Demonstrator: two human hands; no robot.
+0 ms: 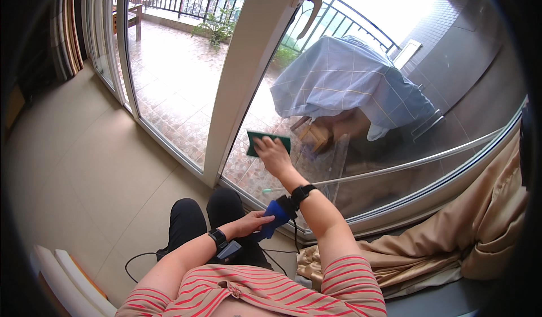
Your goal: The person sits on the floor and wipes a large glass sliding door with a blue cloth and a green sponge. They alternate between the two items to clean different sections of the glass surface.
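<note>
Against the glass door pane (254, 177), my right hand (274, 157) holds a dark green scouring pad (283, 140) under its fingers. The fingers look slightly blurred. My left hand (250, 223) is lower, above my knees, and grips a blue cloth (275, 216). Part of the cloth lies behind the right forearm and its black wrist device (301, 195). Another black band (218, 239) is around my left wrist, with a grey box (229, 250) beside it.
A door handle (312, 12) sits high on the wide white frame (243, 79). Beyond the glass are a draped blue checked cloth (334, 75), a wooden stool (315, 135) and a pale pole (381, 172). Gold curtains (432, 232) bunch at right. Black cables (275, 261) hang near my lap.
</note>
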